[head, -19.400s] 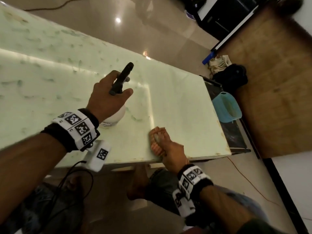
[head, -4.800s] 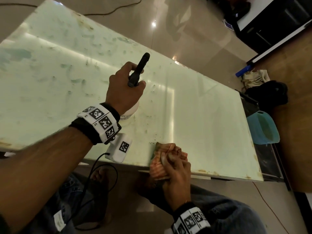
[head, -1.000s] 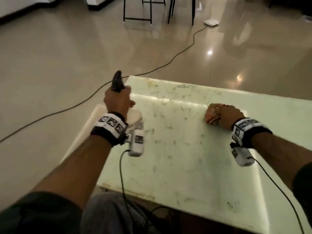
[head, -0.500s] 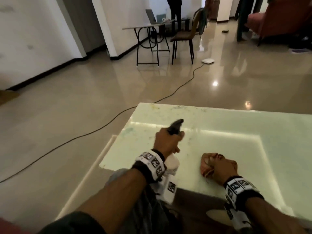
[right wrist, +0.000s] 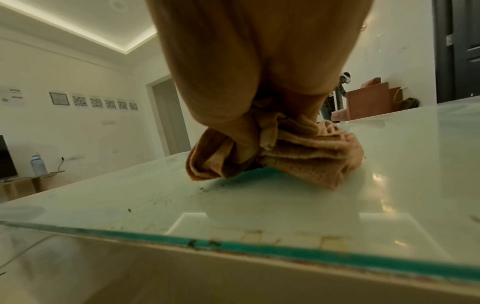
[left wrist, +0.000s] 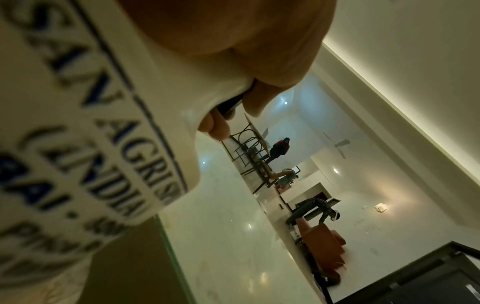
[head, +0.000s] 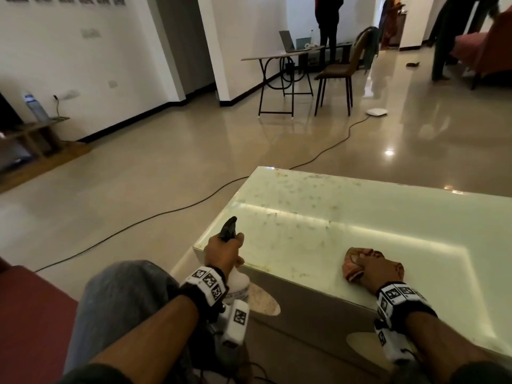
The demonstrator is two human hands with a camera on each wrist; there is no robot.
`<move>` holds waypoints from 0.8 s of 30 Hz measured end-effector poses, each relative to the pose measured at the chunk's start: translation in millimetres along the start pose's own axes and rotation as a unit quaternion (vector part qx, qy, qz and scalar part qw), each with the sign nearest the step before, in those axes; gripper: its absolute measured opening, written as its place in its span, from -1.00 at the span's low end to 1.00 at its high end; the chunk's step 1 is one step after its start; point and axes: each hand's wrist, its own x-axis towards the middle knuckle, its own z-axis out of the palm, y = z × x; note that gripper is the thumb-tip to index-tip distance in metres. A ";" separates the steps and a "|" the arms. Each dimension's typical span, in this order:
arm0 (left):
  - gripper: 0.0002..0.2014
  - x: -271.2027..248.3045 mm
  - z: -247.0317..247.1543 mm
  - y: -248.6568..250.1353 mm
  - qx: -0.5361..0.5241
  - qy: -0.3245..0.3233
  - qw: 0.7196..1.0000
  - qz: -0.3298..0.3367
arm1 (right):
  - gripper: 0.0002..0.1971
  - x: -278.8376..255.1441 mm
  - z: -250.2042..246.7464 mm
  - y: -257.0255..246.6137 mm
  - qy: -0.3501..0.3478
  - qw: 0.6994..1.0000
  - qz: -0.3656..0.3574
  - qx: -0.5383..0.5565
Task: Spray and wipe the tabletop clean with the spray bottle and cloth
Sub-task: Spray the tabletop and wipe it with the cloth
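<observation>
My left hand [head: 223, 252] grips the black trigger head of a white spray bottle [head: 238, 284] at the table's near left corner, held off the front edge. The left wrist view shows the bottle's white body [left wrist: 85, 144] with blue lettering and my fingers [left wrist: 218, 125] curled round its neck. My right hand [head: 379, 268] holds a bunched orange cloth [head: 356, 261] down on the pale green glass tabletop [head: 346, 217], close to the front edge. From the right wrist the cloth [right wrist: 306, 158] is seen crumpled under my palm, and dark specks lie on the glass tabletop [right wrist: 233, 201] before it.
A black cable [head: 194, 200] runs across the shiny floor left of the table. A folding desk [head: 282, 67] and a chair [head: 338, 70] stand far back, with people near them. My knee in jeans [head: 122, 297] is at the lower left, beside a red seat [head: 30, 328].
My view has risen to take in the room. The left hand with the bottle has drawn back to the table's near left corner; the right hand with the cloth has stayed near the front edge.
</observation>
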 end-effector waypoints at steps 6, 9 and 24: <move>-0.81 3.1 -0.9 -18.0 -0.037 -0.079 0.996 0.017 | -0.56 -2.7 14.1 -10.8 0.016 0.999 0.037 -0.028; -0.79 10.0 10.9 -18.1 -0.068 -0.105 0.992 0.021 | -0.49 -14.0 39.7 -31.3 -0.007 0.998 0.016 -0.053; -0.64 102.2 31.1 19.9 -0.157 -0.154 0.972 0.078 | -0.56 167.9 2.3 -25.6 0.045 0.996 0.073 -0.039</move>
